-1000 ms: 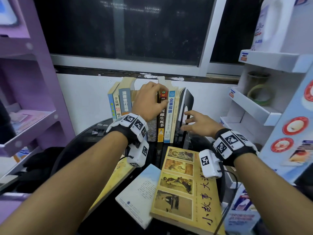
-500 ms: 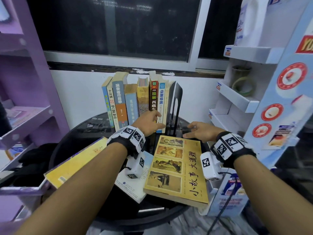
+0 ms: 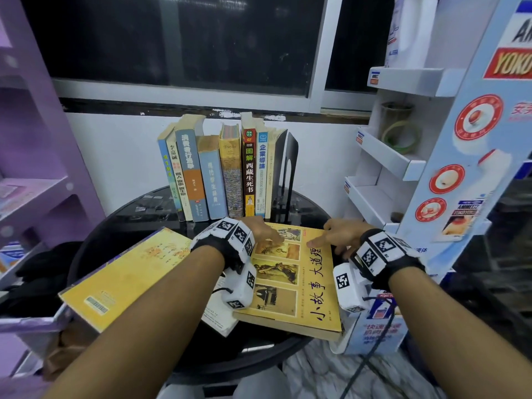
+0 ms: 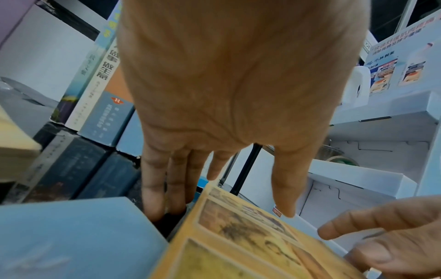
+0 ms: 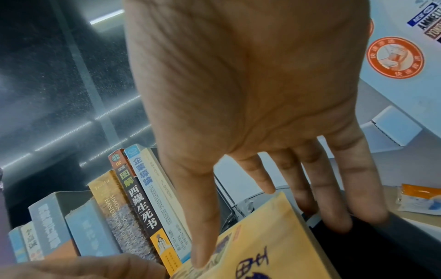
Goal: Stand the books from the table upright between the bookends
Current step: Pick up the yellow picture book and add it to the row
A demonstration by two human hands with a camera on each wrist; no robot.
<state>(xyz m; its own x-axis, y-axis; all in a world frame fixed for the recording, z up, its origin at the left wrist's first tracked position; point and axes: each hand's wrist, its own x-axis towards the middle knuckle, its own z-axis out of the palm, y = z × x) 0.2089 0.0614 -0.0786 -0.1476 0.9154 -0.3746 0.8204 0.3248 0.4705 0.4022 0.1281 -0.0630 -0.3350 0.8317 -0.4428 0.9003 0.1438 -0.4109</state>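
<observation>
Round black table [image 3: 115,234] is crowded: upright books [image 3: 218,174] are backed by a black bookend [image 3: 289,165]. Yellow picture book [image 3: 299,286] is touched at its far end by left hand [image 3: 263,230] and right hand [image 3: 341,233], fingers straight; a pale blue book [image 4: 71,239] lies alongside.

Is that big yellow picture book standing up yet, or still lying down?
Lying flat. The yellow picture book rests cover-up on the table, in front of the upright row, with both hands at its far end.

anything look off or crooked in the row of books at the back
Somewhat. The leftmost books lean to the right rather than standing straight, and the heights are uneven. The black bookend closes the right end; no bookend shows at the left. Three books still lie flat, among them the yellow picture book that both hands touch.
</observation>
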